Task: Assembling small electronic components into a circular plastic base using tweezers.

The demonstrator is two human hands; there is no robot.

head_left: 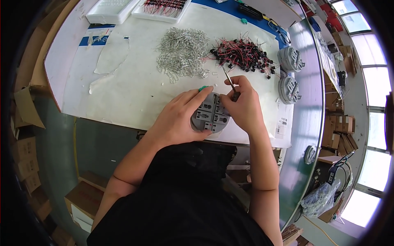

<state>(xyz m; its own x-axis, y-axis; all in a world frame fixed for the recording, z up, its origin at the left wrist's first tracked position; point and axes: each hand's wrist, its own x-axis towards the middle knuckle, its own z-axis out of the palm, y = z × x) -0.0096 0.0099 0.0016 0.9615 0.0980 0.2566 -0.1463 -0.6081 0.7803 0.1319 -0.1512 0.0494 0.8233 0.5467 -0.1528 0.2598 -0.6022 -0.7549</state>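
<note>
Around the left side of a round grey plastic base [204, 119] curls my left hand [179, 116], its thumb at the near rim and its fingers at the far rim. The base has raised blocks and slots on its face and lies at the table's near edge. A small green piece [202, 88] shows by my left fingertips. My right hand [245, 105] is closed on a thin screwdriver [230, 78], its metal shaft pointing up and away from the base. The dark handle is partly hidden by the fingers. My right fingertips are at the base's right rim.
Beyond my hands lie a heap of clear U-shaped pieces [180, 51] and a pile of black parts with red wires [245, 55]. Two stacks of grey round bases [289, 90] stand at the right. White trays [110, 12] sit far left; a black-handled tool [250, 12] lies at the back.
</note>
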